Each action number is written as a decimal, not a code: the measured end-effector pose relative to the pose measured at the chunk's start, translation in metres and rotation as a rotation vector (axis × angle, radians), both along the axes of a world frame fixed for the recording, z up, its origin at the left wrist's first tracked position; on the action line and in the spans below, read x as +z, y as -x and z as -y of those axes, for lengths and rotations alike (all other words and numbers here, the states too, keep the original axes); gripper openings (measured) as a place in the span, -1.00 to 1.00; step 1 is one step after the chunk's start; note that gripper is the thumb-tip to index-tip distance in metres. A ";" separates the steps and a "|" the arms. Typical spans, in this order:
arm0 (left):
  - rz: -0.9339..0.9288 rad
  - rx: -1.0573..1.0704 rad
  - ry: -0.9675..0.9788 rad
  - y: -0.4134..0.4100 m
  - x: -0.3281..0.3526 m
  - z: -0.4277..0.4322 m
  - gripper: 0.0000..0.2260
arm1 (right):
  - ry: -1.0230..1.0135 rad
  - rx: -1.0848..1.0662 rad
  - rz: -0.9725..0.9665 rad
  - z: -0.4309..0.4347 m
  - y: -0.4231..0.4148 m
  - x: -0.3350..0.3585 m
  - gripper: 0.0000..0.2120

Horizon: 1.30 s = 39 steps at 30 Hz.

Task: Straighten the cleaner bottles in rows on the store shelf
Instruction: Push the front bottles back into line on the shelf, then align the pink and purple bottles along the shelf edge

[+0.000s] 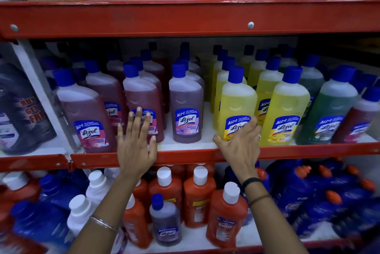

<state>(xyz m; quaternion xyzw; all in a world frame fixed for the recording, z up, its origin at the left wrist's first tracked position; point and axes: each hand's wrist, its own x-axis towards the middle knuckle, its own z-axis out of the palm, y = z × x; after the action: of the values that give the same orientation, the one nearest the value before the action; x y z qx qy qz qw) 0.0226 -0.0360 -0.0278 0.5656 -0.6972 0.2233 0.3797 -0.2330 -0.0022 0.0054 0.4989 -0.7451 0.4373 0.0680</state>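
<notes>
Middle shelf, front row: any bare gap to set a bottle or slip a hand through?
One: bare shelf board between the purple bottle and the front yellow bottle. Elsewhere crowded: pink bottles left and the yellow-green run right stand close together.

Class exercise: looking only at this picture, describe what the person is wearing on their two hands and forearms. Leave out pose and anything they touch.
Both forearms are bare, no sleeves showing. The left hand wears nothing; its wrist carries thin silver metal bangles. The right hand has a slim silver ring on one finger. Its wrist carries a black band and, further up the forearm, a thin brown thread.
</notes>
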 end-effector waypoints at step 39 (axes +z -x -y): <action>0.000 -0.034 0.032 -0.039 -0.007 -0.014 -0.40 | 0.021 0.091 -0.005 -0.002 -0.118 0.000 0.04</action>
<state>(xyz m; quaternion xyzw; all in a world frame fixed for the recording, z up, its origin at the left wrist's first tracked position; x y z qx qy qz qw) 0.0619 -0.0221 -0.0352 0.5473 -0.7032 0.2281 0.3923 -0.1148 0.0002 0.0057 0.5325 -0.7170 0.4465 0.0550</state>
